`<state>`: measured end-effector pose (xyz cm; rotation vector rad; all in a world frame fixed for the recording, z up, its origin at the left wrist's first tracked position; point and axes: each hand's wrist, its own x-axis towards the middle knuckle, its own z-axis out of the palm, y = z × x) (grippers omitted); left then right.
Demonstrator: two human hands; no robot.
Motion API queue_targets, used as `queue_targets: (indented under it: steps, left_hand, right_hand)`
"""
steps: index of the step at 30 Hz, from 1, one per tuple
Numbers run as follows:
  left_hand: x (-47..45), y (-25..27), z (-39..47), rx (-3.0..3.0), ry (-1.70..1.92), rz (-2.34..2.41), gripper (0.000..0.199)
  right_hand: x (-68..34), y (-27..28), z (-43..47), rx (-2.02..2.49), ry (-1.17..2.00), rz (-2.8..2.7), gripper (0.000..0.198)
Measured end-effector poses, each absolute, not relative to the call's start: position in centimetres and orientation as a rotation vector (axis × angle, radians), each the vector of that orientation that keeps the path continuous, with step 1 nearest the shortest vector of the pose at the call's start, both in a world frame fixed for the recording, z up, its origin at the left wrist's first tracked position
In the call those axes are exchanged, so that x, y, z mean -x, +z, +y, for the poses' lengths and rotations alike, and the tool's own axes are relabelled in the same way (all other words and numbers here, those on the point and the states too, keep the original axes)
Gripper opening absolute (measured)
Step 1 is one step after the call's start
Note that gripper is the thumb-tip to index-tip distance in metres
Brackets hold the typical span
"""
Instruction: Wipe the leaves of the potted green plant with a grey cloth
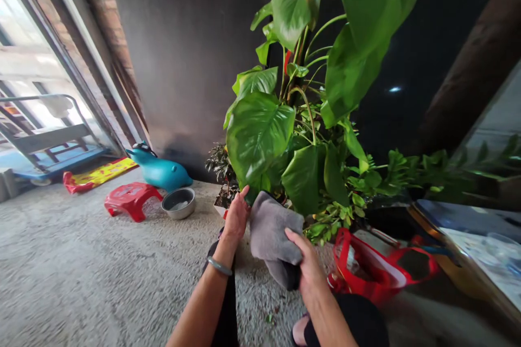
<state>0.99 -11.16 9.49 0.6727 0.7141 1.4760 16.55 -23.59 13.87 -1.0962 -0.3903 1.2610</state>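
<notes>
My right hand (308, 263) grips a folded grey cloth (274, 227), its thumb lying on top and a darker fold hanging below. My left hand (236, 217), with a grey bangle on its wrist, is at the lower edge of a large green leaf (260, 133). One of its digits points up and stretched out; the others are partly hidden, and whether they touch the leaf is unclear. The leaf belongs to a tall potted plant (303, 92) with broad, glossy leaves and long stems. Beside the left hand stands a smaller plant (223, 165) in a pot.
On the concrete floor at left are a red stool (132, 200), a metal bowl (178, 203), a blue inflatable animal toy (163, 172) and a platform trolley (52, 143). A red bag (366, 276) sits at right, near a table (476, 249). Dark panels (191, 59) stand behind.
</notes>
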Motion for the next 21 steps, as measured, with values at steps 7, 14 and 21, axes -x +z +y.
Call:
queue_targets:
  steps: [7,14,21]
  left_hand:
    - [-2.0,9.2,-11.7,-0.648,1.433,0.631,0.073]
    - [-1.6,9.0,-11.5,-0.649,1.455,0.7,0.059]
    - [-1.0,8.5,-11.2,-0.666,1.408,0.669,0.064]
  right_hand:
    - [-20.2,21.4,-21.2,0.918,0.425,-0.473,0.049]
    - [-16.6,15.8,-19.4,1.184,0.919,-0.958,0.029]
    - [-20.4,14.0,-26.2,1.264,1.064,-1.048,0.032]
